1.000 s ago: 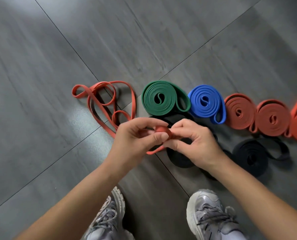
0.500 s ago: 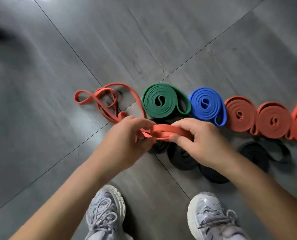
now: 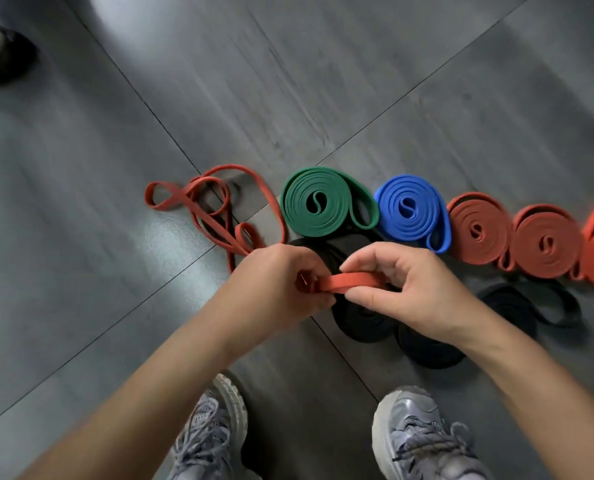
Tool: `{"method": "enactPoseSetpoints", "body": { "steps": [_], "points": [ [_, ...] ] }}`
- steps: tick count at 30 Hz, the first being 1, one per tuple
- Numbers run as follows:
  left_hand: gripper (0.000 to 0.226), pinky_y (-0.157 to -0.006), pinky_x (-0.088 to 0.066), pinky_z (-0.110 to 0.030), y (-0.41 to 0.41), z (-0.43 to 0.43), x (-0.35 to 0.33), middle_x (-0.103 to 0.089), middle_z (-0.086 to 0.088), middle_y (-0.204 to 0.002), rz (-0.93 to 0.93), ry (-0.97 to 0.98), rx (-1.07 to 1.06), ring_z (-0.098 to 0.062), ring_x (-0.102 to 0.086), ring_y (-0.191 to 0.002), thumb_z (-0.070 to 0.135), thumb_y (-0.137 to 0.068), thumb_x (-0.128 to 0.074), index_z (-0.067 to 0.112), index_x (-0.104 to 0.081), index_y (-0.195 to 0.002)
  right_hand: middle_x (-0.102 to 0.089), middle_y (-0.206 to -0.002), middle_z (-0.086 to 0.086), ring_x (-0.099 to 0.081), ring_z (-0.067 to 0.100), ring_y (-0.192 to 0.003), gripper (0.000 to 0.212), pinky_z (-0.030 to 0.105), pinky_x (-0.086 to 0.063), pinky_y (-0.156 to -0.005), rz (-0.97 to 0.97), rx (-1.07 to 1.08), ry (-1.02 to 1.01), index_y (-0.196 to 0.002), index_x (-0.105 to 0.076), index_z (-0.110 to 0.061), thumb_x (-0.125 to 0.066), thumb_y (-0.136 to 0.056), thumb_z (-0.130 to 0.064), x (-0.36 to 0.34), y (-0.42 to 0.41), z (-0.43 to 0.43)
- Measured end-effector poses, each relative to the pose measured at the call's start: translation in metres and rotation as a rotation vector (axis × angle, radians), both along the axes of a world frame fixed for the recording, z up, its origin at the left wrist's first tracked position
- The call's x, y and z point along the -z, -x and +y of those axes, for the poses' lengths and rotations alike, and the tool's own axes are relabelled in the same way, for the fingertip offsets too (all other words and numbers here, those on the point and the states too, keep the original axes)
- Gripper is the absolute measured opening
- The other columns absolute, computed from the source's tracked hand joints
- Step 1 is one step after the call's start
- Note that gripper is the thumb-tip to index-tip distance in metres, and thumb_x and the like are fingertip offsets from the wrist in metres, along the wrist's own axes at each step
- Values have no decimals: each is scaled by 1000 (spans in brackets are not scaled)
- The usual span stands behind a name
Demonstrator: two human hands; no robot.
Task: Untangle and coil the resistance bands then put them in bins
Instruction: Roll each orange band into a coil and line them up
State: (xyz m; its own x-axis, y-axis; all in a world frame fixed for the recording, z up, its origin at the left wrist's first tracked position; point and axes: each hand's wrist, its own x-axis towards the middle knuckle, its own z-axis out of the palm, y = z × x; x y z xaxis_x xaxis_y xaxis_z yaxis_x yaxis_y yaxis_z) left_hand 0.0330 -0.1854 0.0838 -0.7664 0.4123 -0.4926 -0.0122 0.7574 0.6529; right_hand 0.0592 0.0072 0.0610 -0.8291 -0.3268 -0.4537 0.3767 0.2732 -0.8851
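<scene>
Both hands, left hand [image 3: 274, 285] and right hand [image 3: 403, 289], are pinching the loose orange band [image 3: 345, 282] between curled fingers. Its tangled remainder is lying at 10 o'clock; the green coil [image 3: 319, 202] is sitting at 12 o'clock.

The left forearm [image 3: 143, 386] and right forearm [image 3: 531, 382] are bare; the left trainer [image 3: 208, 431] and right trainer [image 3: 423, 434] are silver-grey, chunky-soled, with grey laces.

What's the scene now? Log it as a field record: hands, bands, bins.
left hand: grips orange band
right hand: pinches the same band
band's loose part: tangled on floor, left of green coil
far row: green coil, blue coil, three orange coils
near row: black coils, partly behind hands
bins: none in view
</scene>
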Motion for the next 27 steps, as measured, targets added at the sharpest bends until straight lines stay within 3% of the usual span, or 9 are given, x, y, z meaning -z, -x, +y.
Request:
{"method": "enactPoseSetpoints", "body": {
  "steps": [4,9,14,17,19,21,23,25,27],
  "points": [
    [16,-70,-52,-23,1,-5,2,-68,12,-72,-45,-118,-77,-1,-64,-70,17,-73,-77,29,-71,-81,-74,-83,-3,-67,8,-76,22,23,-54,-77,-27,65,41,-87,-72,-27,-77,-70,-15,0,2,6],
    [17,-77,-56,-37,-4,1,3,-73,-7,-80,-249,-617,-459,-22,-68,-76,11,-72,-76,18,-73,-87,-74,-85,-10,-69,4,-83,27,16,-52,-78,-22,199,207,-92,-70,-22,-70,-65,-18,1,0,-5],
    [19,-69,-56,-19,-9,6,9,-73,-9,-86,-677,-987,-798,-15,-70,-79,11,-74,-66,9,-75,-91,-75,-83,0,-70,12,-81,22,23,-55,-78,37,362,252,-92,-72,-20,-70,-70,-20,1,-7,-22],
    [18,-63,-55,-18,-14,7,14,-73,-11,-84,-784,-961,-859,-17,-71,-75,5,-77,-61,6,-75,-90,-73,-81,1,-70,13,-76,17,23,-56,-70,47,342,153,-93,-72,-16,-72,-77,-8,6,-9,-21],
    [16,-66,-54,-18,-13,6,17,-72,-6,-83,-616,-734,-742,-13,-69,-76,1,-81,-64,11,-71,-91,-69,-80,-2,-68,13,-73,17,26,-54,-65,85,252,-19,-93,-73,-16,-73,-79,-6,12,-11,-18],
    [25,-73,-48,-13,-11,1,21,-66,3,-87,-200,-360,-428,-1,-61,-76,5,-79,-71,22,-65,-96,-66,-79,1,-65,16,-73,15,33,-53,-67,132,137,-173,-93,-75,-15,-75,-78,-11,17,-13,-15],
    [30,-74,-41,-10,-7,-3,20,-60,9,-93,150,-110,-60,1,-53,-78,14,-76,-76,24,-66,-103,-65,-78,-1,-62,12,-70,11,30,-50,-66,213,16,-266,-89,-75,-14,-75,-79,-13,19,-13,-14],
    [22,-69,-43,-19,-5,-4,17,-59,7,-89,260,-32,151,-8,-53,-75,17,-77,-73,20,-70,-98,-64,-76,-3,-59,10,-70,8,23,-46,-63,289,-74,-305,-87,-75,-14,-73,-79,-14,18,-12,-14],
    [16,-65,-41,-20,-4,-4,16,-57,9,-82,281,-48,157,-8,-51,-71,17,-77,-72,20,-71,-93,-64,-78,-4,-61,10,-71,10,22,-47,-66,274,-59,-262,-88,-74,-15,-73,-79,-12,16,-10,-13]
  ]
}}
